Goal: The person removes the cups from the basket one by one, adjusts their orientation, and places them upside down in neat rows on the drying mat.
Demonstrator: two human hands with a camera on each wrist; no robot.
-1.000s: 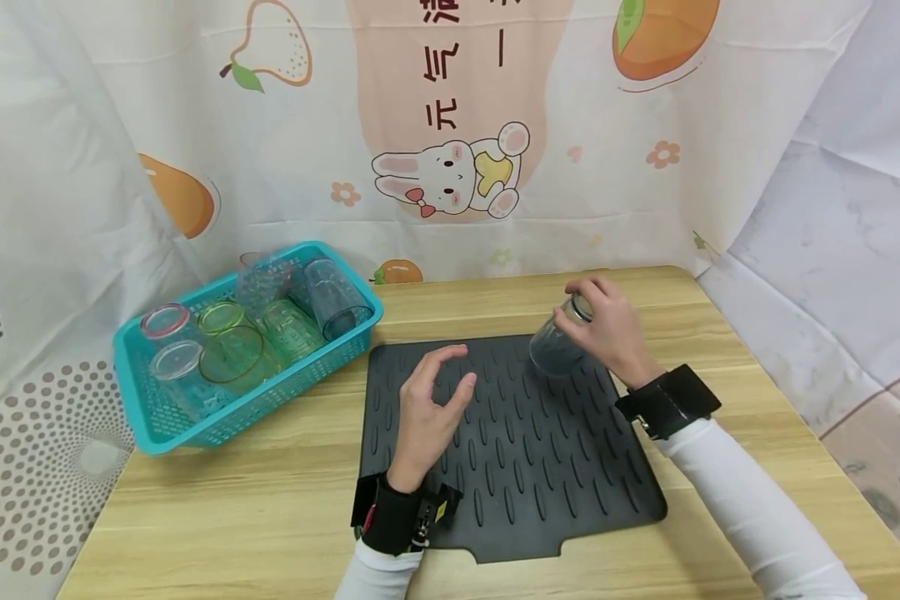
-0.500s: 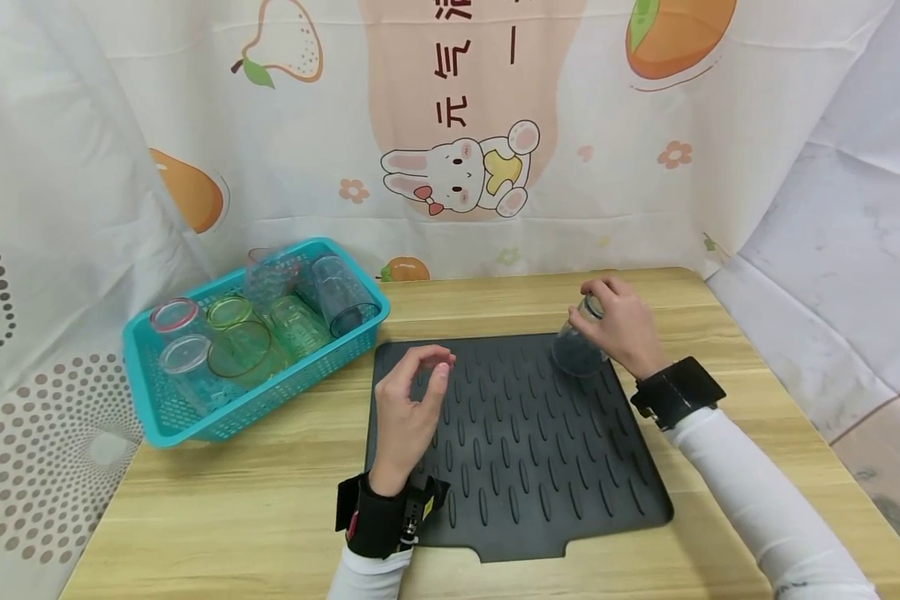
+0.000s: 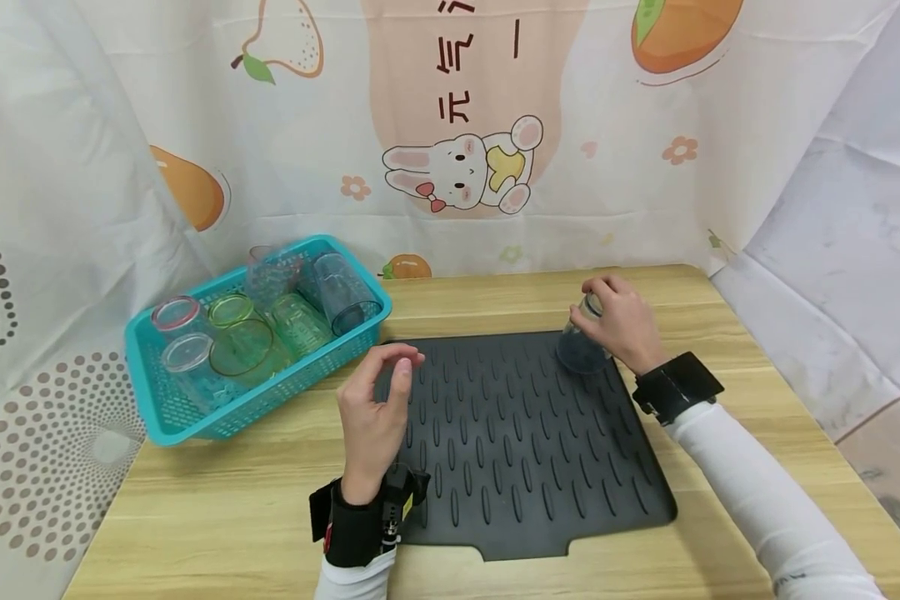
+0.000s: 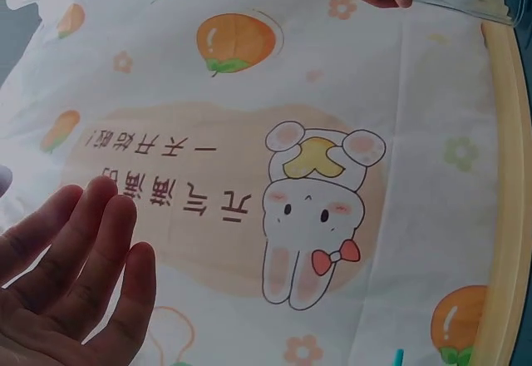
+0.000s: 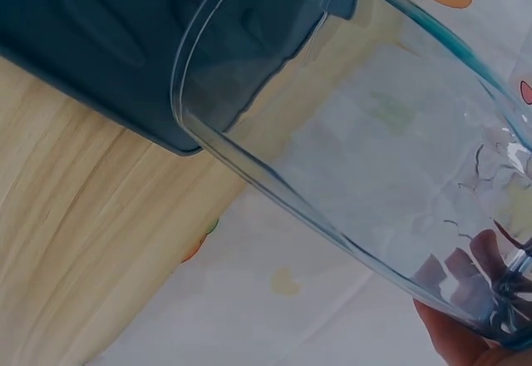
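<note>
- One clear glass (image 3: 579, 357) was directly beneath the right hand (image 3: 626, 325), mouth down and base up, over the far right corner of a dark ribbed mat (image 3: 517, 454); whether its rim touched the mat could not be told.
- The right hand had its thumb and fingers curled round the base end, gripping the glass from above.
- The glass looked stiff, fairly light with more weight in the base, smooth enough to be somewhat slippery, and fragile, most of all at the rim; the base end seemed the sound place to take hold, as it left the mouth free.
- The left hand (image 3: 375, 417) had hold of nothing; its fingers were loosely bent, and it hung by the mat's left edge, well apart from the glass.
- Beyond the left hand and to its left, a blue basket (image 3: 137, 375) held other glasses (image 3: 300, 325), crowded together, so fingers reaching in there could have knocked one against another.
- Behind the right hand hung a printed curtain (image 3: 607, 183), probably limiting reach that way; the wooden table (image 3: 232, 517) spread beneath both hands.
</note>
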